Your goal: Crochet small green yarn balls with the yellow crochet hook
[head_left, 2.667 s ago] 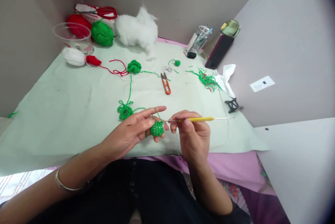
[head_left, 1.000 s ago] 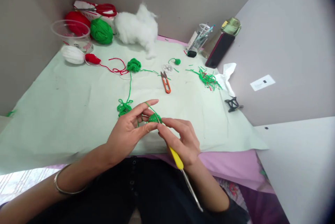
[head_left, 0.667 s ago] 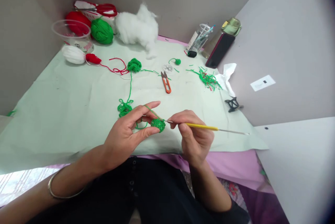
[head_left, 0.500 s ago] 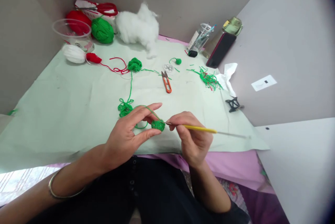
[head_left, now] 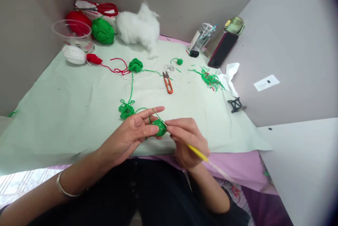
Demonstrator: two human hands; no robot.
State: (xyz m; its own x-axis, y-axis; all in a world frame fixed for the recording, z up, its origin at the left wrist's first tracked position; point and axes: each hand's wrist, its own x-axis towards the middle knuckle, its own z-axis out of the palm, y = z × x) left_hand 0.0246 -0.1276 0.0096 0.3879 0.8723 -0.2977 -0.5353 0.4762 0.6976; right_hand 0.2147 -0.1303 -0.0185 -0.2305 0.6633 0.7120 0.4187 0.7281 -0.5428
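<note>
A craft corner: yarn balls [head_left: 102,31], white fluff [head_left: 138,26], snips [head_left: 169,86].

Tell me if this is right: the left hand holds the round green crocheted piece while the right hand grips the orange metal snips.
Wrong about the right hand: the head view shows it gripping a yellow-handled crochet hook. The left hand does hold the round green crocheted piece.

No readable text, print on plastic tub [head_left: 86,46], clear cup [head_left: 194,40], wall card [head_left: 266,83] too small
</note>
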